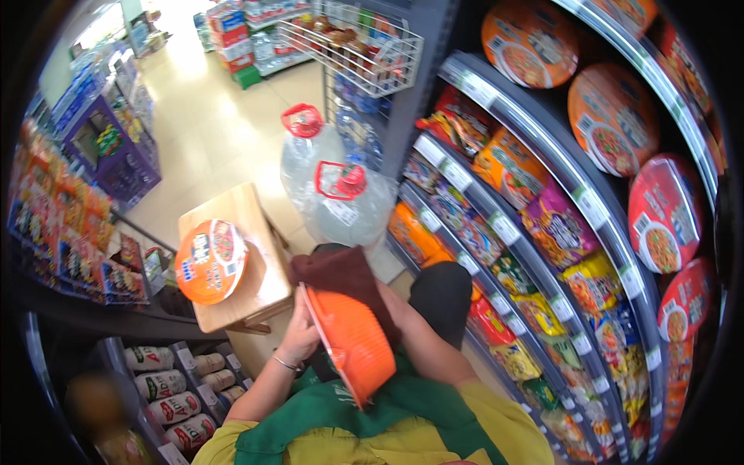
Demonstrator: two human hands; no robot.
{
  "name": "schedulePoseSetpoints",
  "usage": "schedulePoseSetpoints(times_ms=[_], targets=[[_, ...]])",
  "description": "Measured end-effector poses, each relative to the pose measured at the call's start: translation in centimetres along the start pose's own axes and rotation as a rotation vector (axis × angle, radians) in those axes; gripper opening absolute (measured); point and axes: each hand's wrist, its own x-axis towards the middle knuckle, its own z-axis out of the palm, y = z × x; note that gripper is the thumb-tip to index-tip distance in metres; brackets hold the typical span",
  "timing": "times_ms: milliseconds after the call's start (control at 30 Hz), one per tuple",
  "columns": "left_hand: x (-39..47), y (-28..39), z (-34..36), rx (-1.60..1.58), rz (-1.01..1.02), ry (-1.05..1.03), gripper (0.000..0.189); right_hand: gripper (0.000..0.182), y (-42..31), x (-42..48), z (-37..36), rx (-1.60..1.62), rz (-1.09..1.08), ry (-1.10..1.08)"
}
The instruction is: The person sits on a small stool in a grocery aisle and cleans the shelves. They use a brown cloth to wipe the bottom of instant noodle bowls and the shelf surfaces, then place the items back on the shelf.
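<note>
My left hand grips an orange instant-noodle bowl by its lid side. The bowl is tipped on edge in front of my green apron, its ribbed wall facing right. A dark maroon cloth drapes over the bowl's far end and side. My right hand is mostly hidden behind this cloth and holds it against the bowl. To the left, a second orange noodle bowl lies on a small wooden stool, its printed lid showing.
Two large clear water jugs with red caps stand on the floor ahead. A shelf rack of bagged snacks and noodle bowls curves along my right. Bottles fill a lower shelf at left. A white wire basket hangs on the rack's end.
</note>
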Motion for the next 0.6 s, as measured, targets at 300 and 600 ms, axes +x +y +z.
schedulePoseSetpoints(times_ms=[300,600], targets=[[-0.6,4.6,2.4,0.489,0.321,-0.112,0.126,0.048,9.0,-4.5,1.8,0.253,0.419,0.164],[-1.6,6.0,1.3,0.085,0.526,-0.086,0.041,0.044,-4.3,-10.7,3.8,-0.203,0.223,0.0]])
